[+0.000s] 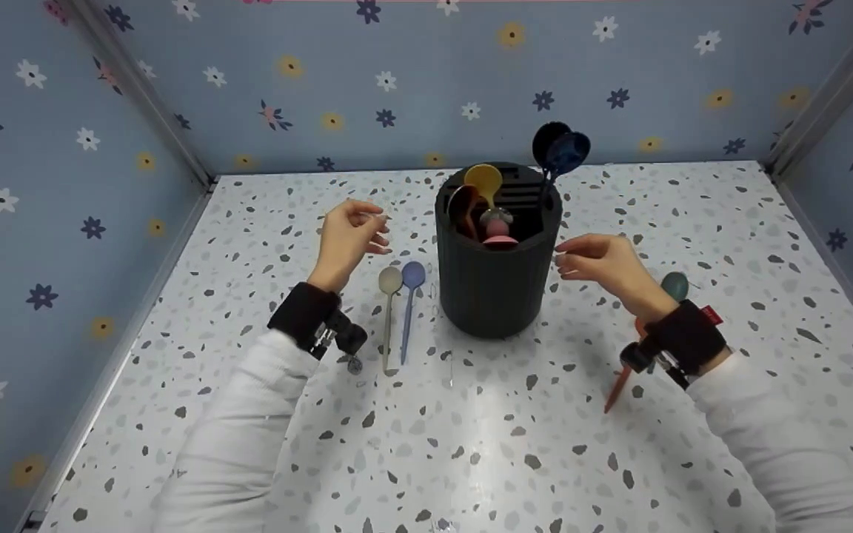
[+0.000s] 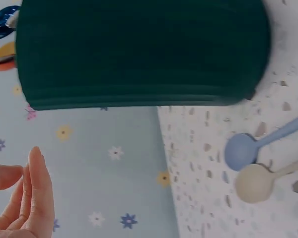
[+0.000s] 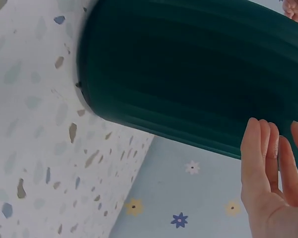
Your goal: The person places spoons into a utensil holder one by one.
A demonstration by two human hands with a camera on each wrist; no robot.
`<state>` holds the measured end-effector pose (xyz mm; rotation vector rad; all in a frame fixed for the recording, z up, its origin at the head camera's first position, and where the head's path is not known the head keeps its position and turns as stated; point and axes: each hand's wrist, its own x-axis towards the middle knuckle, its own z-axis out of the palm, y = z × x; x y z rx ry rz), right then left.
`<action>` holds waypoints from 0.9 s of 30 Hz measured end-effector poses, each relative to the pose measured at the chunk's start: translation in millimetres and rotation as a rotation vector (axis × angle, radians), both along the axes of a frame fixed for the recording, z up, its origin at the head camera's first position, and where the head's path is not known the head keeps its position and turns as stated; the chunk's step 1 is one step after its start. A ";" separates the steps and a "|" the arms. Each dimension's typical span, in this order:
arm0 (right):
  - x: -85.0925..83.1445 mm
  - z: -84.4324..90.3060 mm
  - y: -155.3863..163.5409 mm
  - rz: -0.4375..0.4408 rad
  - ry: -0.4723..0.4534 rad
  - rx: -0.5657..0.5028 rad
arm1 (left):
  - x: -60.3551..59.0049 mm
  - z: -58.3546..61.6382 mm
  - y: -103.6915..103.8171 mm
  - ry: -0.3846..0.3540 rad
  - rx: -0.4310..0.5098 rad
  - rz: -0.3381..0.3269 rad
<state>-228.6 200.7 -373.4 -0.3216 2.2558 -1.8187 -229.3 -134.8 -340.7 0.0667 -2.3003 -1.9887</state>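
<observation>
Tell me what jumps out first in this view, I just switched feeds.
A dark ribbed holder stands mid-table, stuffed with coloured spoons, two dark blue ones sticking up highest. The left hand and right hand hover empty on either side of it. A beige spoon and a blue spoon lie side by side left of it.

A white terrazzo-speckled tabletop [image 1: 471, 444] fills the lower frame. Blue flower-patterned walls [image 1: 412, 81] enclose it at the back, left and right, joined by grey metal corner posts [image 1: 141, 89] in the upper corners. Even light reflects off the surface.
</observation>
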 end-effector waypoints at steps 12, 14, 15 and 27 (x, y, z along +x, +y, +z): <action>10.5 -28.9 -1.5 0.075 -0.070 0.031 | 3.2 -50.5 -26.4 -0.187 -0.101 0.036; 12.4 -33.0 -3.0 0.087 -0.086 0.040 | 4.3 -57.9 -31.5 -0.204 -0.134 0.042; 13.6 -34.9 -3.9 0.094 -0.094 0.045 | 4.8 -61.5 -33.9 -0.217 -0.154 0.047; 28.2 -47.6 -16.6 0.206 -0.135 0.062 | 8.0 -99.1 -60.4 -0.364 -0.461 0.082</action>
